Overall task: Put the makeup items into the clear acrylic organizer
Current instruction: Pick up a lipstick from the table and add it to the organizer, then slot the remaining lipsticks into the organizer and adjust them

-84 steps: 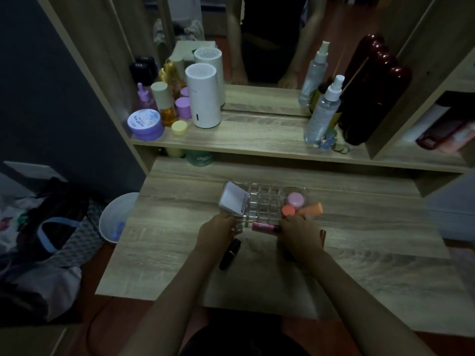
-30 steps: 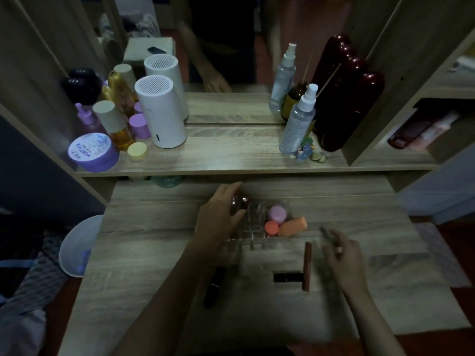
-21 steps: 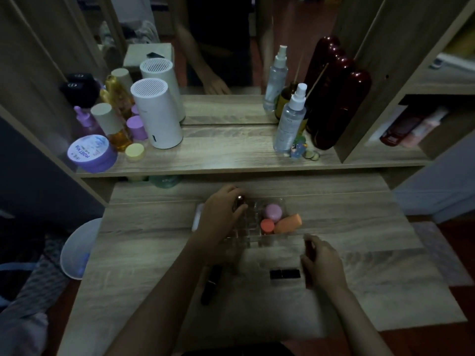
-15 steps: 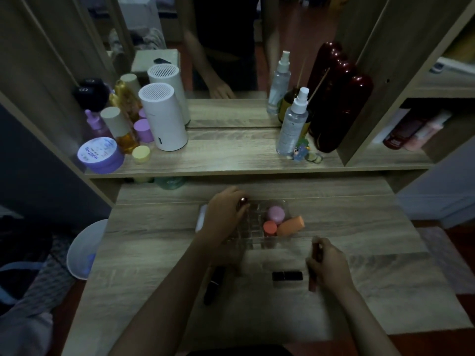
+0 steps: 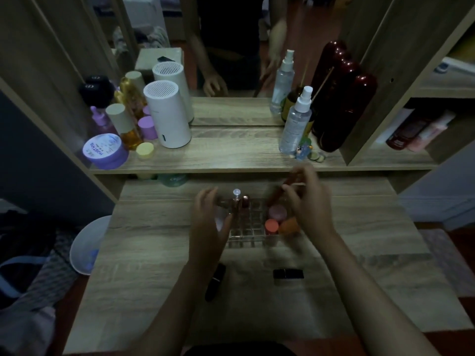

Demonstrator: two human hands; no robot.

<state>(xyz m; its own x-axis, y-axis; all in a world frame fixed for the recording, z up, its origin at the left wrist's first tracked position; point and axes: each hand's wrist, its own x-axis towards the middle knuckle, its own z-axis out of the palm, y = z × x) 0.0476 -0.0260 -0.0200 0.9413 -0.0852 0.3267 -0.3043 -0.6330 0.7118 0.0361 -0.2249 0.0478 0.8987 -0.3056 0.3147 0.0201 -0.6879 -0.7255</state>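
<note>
The clear acrylic organizer (image 5: pixel 250 233) stands mid-desk with its grid of small cells. Inside it I see a pink sponge (image 5: pixel 277 211), a coral cap (image 5: pixel 271 224), an orange sponge (image 5: pixel 289 225) and two upright tubes (image 5: pixel 240 202) at the back left. My left hand (image 5: pixel 209 222) rests against the organizer's left side, fingers spread, holding nothing. My right hand (image 5: pixel 309 201) hovers over the organizer's back right, shut on a slim reddish tube (image 5: pixel 281 190) that is blurred and tilted. A black lipstick (image 5: pixel 288 273) and a dark tube (image 5: pixel 215 281) lie on the desk in front.
A raised shelf (image 5: pixel 231 154) behind carries a white cylinder (image 5: pixel 167 114), a purple jar (image 5: pixel 105 151), spray bottles (image 5: pixel 294 122) and dark red bottles (image 5: pixel 339 98) before a mirror. A white bin (image 5: pixel 86 245) stands left of the desk, with bags on the floor beside it.
My right hand picked the slim reddish tube off the desk and carried it up over the organizer's back right. My left hand slid back from the organizer's top to its left side.
</note>
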